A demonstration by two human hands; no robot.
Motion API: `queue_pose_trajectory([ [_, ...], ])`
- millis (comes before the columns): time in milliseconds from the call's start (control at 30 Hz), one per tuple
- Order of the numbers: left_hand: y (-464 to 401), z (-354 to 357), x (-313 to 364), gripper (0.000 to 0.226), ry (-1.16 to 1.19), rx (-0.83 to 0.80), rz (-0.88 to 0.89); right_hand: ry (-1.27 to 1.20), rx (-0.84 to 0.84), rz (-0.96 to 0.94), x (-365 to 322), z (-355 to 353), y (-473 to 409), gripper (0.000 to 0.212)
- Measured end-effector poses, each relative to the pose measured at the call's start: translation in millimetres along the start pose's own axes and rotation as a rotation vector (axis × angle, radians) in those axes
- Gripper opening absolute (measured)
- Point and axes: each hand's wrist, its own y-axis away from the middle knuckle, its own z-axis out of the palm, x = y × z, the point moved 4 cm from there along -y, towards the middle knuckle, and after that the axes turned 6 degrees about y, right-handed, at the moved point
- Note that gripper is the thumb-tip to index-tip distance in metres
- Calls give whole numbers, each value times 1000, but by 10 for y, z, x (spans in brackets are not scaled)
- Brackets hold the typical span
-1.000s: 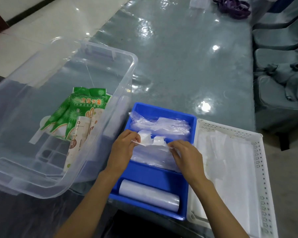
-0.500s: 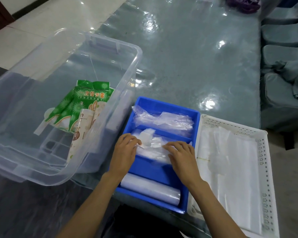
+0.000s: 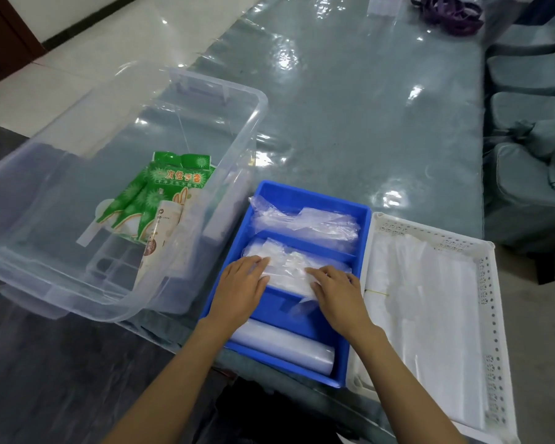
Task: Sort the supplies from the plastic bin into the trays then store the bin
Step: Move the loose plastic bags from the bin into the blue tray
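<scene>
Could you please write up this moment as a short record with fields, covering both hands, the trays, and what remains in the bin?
left hand: flat on the clear bag stack, fingers straight
right hand: flat on the same stack
blue tray: three compartments; loose clear bags in far one, stack in middle, plastic roll in near one
white tray: right of blue tray, holds flat clear sheets
plastic bin: left of blue tray, still holds green glove packs and a white packet
task state: sorting unfinished
</scene>
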Motion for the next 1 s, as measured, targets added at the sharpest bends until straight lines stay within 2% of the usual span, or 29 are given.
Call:
queue_pose_trajectory([
  [233,36,-127,62,43,44,29,45,-95,107,-11,60,-244,69,35],
  [467,29,-463,267,36,-42,182,149,-88,132,-35,-19,-585,127,32],
  [633,-21,-829,454,35,-105,236,199,-16,191,-83,-215,-927,97,30],
  [833,-9,-1449,674,22,-71,418,264,-10,272,-152,-513,-1363,63,26],
  [1000,36,-1997,609,20,-82,534,281,-18,348,-186,-847,-1656,8,24],
])
